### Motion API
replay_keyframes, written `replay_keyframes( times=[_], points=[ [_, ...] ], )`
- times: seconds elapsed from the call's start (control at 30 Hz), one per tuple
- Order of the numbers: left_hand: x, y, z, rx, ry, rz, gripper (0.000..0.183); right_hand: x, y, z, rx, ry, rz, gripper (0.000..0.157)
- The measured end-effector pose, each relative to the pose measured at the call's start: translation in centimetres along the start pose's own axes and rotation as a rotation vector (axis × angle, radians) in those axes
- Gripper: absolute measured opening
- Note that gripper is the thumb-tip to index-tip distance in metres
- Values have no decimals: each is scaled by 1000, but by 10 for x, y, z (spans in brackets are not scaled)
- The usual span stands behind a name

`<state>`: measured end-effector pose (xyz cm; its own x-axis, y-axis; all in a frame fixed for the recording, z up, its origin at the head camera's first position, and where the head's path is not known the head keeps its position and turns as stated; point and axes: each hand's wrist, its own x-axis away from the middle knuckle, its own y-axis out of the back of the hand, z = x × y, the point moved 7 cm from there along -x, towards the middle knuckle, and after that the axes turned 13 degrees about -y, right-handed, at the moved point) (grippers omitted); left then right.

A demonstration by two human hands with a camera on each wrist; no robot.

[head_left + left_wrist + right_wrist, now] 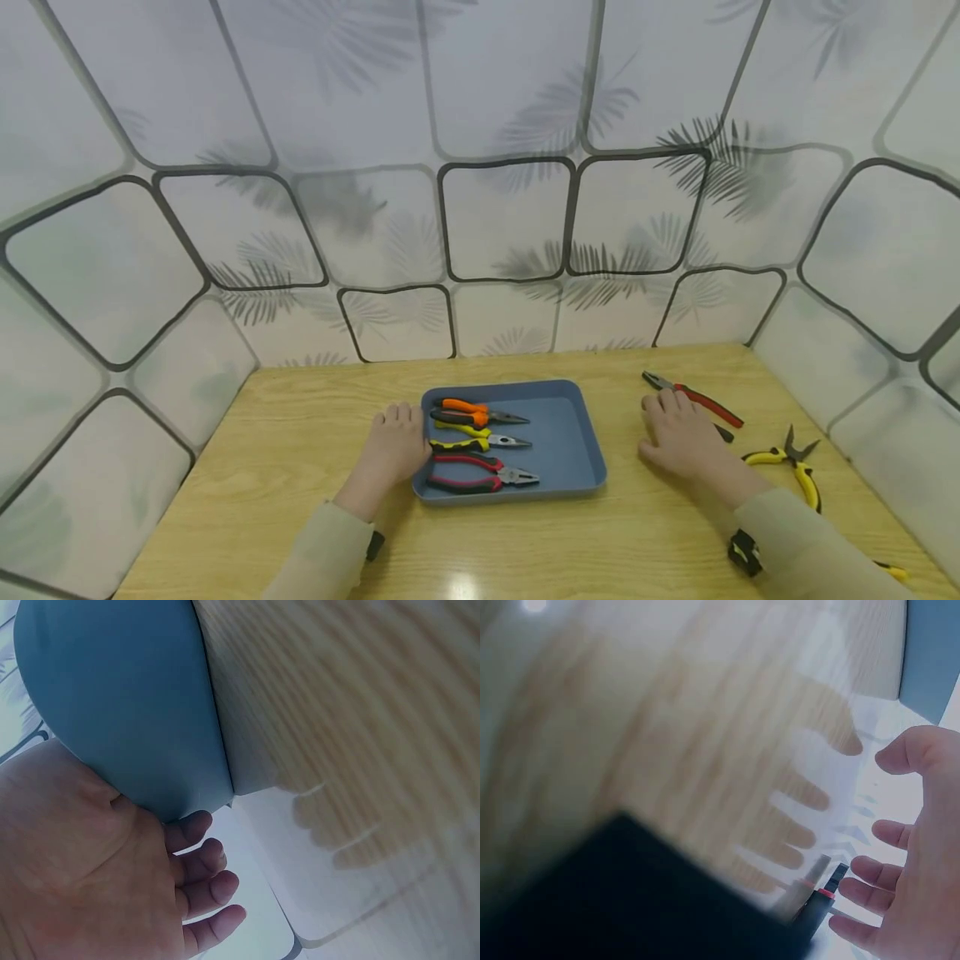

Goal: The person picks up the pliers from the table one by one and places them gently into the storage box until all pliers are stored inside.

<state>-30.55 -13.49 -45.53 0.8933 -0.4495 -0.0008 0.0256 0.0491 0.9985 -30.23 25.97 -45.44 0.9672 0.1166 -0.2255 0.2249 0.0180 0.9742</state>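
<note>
A blue-grey tray (558,433) stands on the table. My left hand (397,440) holds its left side, the thumb at the rim and the fingers, seen in the left wrist view, bent by the outer wall (127,705). Inside, at the left, lie orange-and-black long-nose pliers (468,411), yellow-and-black long-nose pliers (480,442) and red-and-black pliers (487,472), jaws to the right. Right of the tray, my right hand (678,433) hovers with loosely bent fingers, nothing in its grasp, beside other red-and-black pliers (708,404) that it partly covers.
Yellow-handled cutting pliers (806,479) lie spread apart at the right, beyond the right wrist. Another yellow-handled tool (891,570) shows partly behind the right sleeve. Patterned walls (502,225) close off the wooden table (300,417) at the back and sides.
</note>
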Motion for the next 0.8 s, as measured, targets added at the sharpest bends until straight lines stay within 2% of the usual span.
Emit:
replay_keyframes(
  times=[0.27,0.57,0.8],
  points=[
    [0,1,0,7,2,-7,38,-4,-4,-4,6,-19,32,51],
    [1,1,0,30,14,16,40,-12,6,-10,15,-43,77,59],
    [2,1,0,51,13,47,41,-20,6,-21,14,-92,152,62]
  ],
)
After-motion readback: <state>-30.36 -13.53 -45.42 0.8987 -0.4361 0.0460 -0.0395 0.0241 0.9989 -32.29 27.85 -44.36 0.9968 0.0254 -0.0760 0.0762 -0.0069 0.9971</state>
